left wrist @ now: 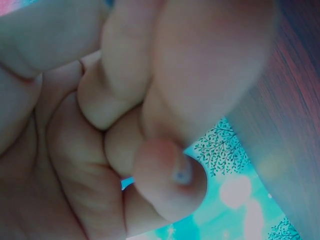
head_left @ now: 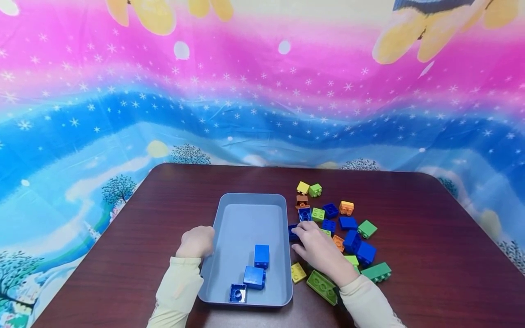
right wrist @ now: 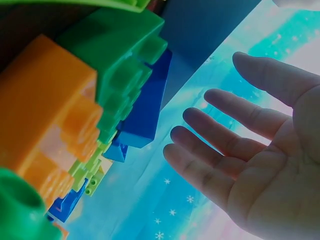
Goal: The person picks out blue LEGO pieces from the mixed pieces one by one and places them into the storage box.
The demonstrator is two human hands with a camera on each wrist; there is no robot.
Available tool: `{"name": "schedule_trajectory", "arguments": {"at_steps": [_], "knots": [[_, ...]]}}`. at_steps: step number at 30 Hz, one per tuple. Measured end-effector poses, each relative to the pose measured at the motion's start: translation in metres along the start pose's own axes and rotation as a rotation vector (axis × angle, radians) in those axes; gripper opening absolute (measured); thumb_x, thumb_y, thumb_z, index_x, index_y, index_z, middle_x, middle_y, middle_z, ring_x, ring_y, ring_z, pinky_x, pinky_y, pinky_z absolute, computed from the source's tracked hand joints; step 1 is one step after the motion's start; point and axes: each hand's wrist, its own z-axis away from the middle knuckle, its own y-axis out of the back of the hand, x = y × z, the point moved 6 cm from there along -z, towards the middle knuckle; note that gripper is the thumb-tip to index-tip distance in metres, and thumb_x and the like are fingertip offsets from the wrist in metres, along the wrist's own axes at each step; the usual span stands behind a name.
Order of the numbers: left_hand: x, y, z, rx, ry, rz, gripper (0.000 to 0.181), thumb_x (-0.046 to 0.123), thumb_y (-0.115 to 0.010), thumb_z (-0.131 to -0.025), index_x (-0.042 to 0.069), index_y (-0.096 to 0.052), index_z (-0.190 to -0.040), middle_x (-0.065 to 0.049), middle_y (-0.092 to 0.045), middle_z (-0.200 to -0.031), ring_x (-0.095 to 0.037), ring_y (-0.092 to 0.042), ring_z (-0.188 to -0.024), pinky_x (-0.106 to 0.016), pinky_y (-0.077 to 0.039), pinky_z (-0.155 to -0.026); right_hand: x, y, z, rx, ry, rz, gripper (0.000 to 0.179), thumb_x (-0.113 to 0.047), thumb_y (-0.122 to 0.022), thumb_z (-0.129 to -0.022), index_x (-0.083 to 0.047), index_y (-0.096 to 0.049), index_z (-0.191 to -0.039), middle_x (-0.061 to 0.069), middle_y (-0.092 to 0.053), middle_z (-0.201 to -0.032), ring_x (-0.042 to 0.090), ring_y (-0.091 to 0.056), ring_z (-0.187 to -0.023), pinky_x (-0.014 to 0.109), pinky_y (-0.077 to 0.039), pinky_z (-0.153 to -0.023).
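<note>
My left hand (head_left: pixel 197 242) is at the left rim of a grey-blue tray (head_left: pixel 242 218). In the left wrist view its fingers (left wrist: pixel 125 60) are curled toward the palm, with nothing showing inside them. My right hand (head_left: pixel 321 248) reaches over the left part of a brick pile, its fingertips right by a dark blue brick (head_left: pixel 293 233) beside the tray's right rim. Seen from the right wrist, that hand (right wrist: pixel 250 155) has relaxed, spread fingers and a bare palm. Inside the tray's near half lie a blue brick (head_left: pixel 261 255), another blue brick (head_left: pixel 254 277) and an upturned blue brick (head_left: pixel 238 294).
Several loose bricks lie right of the tray, among them an orange brick (head_left: pixel 346 207), a long green brick (head_left: pixel 376 272), an upturned olive-green brick (head_left: pixel 321 287) and a yellow brick (head_left: pixel 298 272). The dark wooden table (head_left: pixel 430 237) ends at a printed cloth backdrop (head_left: pixel 262 100).
</note>
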Motion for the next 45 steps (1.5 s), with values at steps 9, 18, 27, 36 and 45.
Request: {"name": "schedule_trajectory", "arguments": {"at_steps": [9, 18, 27, 36, 45], "knots": [[0.001, -0.001, 0.000, -0.004, 0.000, 0.006, 0.025, -0.006, -0.053, -0.074, 0.009, -0.044, -0.055, -0.004, -0.045, -0.053, -0.016, -0.043, -0.051, -0.033, -0.037, -0.045, 0.007, -0.001, 0.003, -0.026, -0.045, -0.012, 0.031, -0.015, -0.071, -0.076, 0.000, -0.064, -0.102, 0.014, -0.057, -0.105, 0.027, -0.051, -0.099, 0.038, -0.047, -0.077], [0.001, 0.002, 0.003, -0.006, -0.006, 0.019, 0.026, -0.007, -0.053, -0.073, 0.009, -0.043, -0.055, -0.004, -0.043, -0.052, -0.016, -0.041, -0.050, -0.032, -0.035, -0.044, 0.011, 0.001, 0.003, -0.026, -0.045, -0.018, 0.031, -0.015, -0.072, -0.075, 0.001, -0.064, -0.101, 0.012, -0.057, -0.100, 0.026, -0.052, -0.096, 0.037, -0.047, -0.075], [0.001, 0.002, 0.003, -0.008, -0.006, 0.007, 0.022, -0.006, -0.054, -0.074, 0.007, -0.047, -0.057, -0.005, -0.045, -0.054, -0.017, -0.043, -0.051, -0.032, -0.035, -0.045, 0.019, 0.003, 0.007, -0.061, -0.102, -0.023, 0.032, -0.015, -0.071, -0.076, 0.001, -0.064, -0.102, 0.013, -0.057, -0.103, 0.027, -0.051, -0.098, 0.035, -0.048, -0.072], [0.002, 0.001, 0.003, -0.001, -0.011, 0.006, 0.024, -0.006, -0.053, -0.074, 0.008, -0.045, -0.056, -0.004, -0.044, -0.054, -0.017, -0.044, -0.051, -0.033, -0.036, -0.044, 0.029, 0.006, 0.013, -0.066, -0.141, -0.038, 0.032, -0.015, -0.070, -0.076, 0.002, -0.063, -0.102, 0.014, -0.056, -0.103, 0.028, -0.051, -0.097, 0.037, -0.048, -0.072], [0.001, 0.001, 0.002, 0.004, -0.021, 0.003, 0.027, -0.006, -0.053, -0.073, 0.010, -0.041, -0.054, -0.004, -0.041, -0.051, -0.016, -0.039, -0.049, -0.031, -0.033, -0.043, 0.037, 0.008, 0.017, -0.080, -0.173, -0.061, 0.032, -0.015, -0.068, -0.078, 0.003, -0.062, -0.105, 0.014, -0.056, -0.104, 0.028, -0.051, -0.097, 0.037, -0.047, -0.074]]}}
